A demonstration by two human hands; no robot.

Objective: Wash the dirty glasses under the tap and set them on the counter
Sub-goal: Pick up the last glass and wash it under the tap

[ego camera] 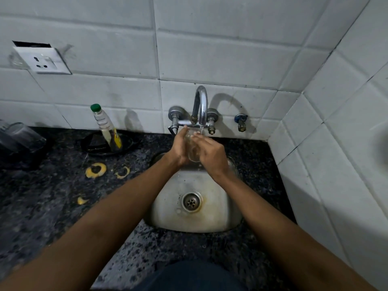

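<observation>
Glass: a clear glass [192, 149] sits between both hands, over the back part of the sink [214, 206]; it is tipped with its open end up toward the tap [200, 106].
Water: a thin stream falls from the tap at 12 o'clock of the glass; it hits near the rim.
Left hand: the left hand [180, 147] is at 9 o'clock of the glass; its fingers curl round the side and hold it.
Right hand: the right hand [210, 154] is at 3 o'clock; it wraps the other side, and I think it is rubbing.
Counter: the dark counter [52, 206] has yellow ring stains [96, 170] at 8 o'clock of the glass; a bottle [106, 127] stands on a black plate [126, 144] at 9 o'clock.
What could go wrong: wet glass is slippy, so it may slide out and crack in the steel sink; the rim is close to the tap, so a bump could chip it; putting it down on the yellow stains would make it dirty again.
</observation>
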